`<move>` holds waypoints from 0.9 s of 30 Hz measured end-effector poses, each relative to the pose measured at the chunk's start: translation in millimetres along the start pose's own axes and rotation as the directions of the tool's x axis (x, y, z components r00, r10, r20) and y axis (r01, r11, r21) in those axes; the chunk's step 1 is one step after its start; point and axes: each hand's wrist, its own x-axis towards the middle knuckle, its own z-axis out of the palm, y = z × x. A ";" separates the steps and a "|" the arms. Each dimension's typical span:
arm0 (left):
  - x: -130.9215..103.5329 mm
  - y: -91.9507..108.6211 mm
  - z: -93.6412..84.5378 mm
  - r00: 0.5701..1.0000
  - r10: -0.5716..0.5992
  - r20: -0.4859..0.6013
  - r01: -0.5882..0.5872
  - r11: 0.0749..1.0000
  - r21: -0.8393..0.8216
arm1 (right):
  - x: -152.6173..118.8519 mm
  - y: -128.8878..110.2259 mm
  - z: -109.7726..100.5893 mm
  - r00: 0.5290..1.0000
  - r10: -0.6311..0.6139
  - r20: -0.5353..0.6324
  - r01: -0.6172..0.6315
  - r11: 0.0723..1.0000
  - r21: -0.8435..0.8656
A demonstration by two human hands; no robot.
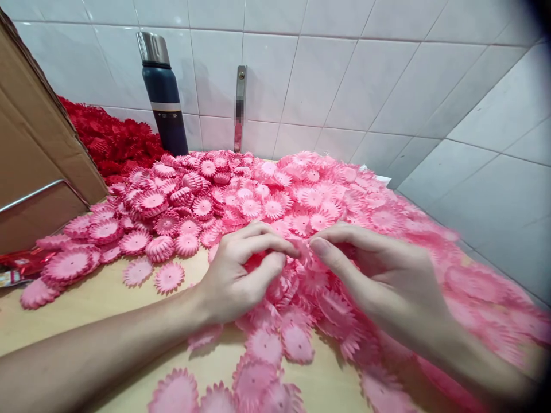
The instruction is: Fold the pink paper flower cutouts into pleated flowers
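Observation:
Between my two hands, in the middle of the head view, is a thin pink scalloped fabric flower piece (pixel 303 252). My right hand (pixel 383 275) pinches its right edge between thumb and forefinger. On the other side, my left hand (pixel 245 272) has its fingers curled, with the fingertips on the piece's left edge; its exact grip is partly hidden. Both hands hover just above a large heap of pink flower pieces (pixel 275 206), each round with a frilled rim. Some in the heap are stacked and cupped, others lie loose and flat.
A dark blue bottle (pixel 166 103) with a metal cap stands behind the heap. Red flower pieces (pixel 120 140) are piled beside a cardboard box (pixel 38 126) at left. A tiled wall (pixel 336 74) closes off the back and right. Loose pink pieces lie on the pale tabletop (pixel 159 321).

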 end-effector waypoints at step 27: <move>0.4 0.1 6.0 0.997 -0.021 -0.074 0.014 0.995 -0.095 | -0.1 -3.6 4.1 0.999 -0.009 0.035 0.010 0.999 -0.036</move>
